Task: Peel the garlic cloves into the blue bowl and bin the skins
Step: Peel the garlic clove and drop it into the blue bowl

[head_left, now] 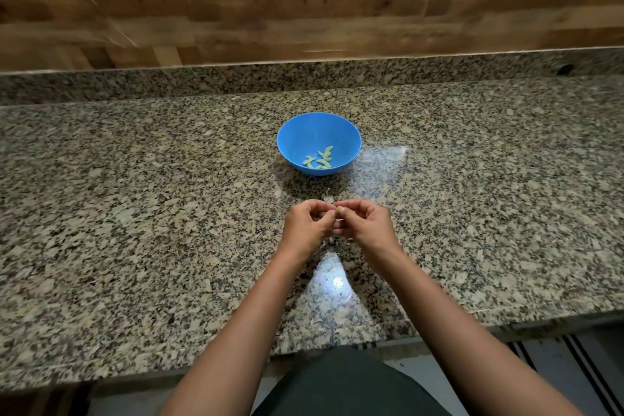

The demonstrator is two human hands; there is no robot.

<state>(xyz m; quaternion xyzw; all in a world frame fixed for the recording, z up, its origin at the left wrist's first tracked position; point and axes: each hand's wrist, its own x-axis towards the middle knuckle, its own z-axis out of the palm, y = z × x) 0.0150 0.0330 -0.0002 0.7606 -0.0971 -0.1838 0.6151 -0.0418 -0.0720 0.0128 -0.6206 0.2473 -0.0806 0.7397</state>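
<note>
A blue bowl [319, 132] stands on the granite counter with several pale peeled garlic cloves [320, 159] at its bottom. In front of it, above the counter, my left hand [305, 224] and my right hand [366, 223] meet fingertip to fingertip and pinch one small garlic clove [337, 215] between them. Most of that clove is hidden by the fingers. Bits of papery skin [328, 196] lie on the counter just beyond the hands, and one more scrap of skin [332, 240] lies under them.
The speckled granite counter [135, 213] runs the full width, with a raised granite lip and a wooden wall behind it. Its front edge runs along the bottom, with a floor mat [574, 365] at lower right. No bin is in view.
</note>
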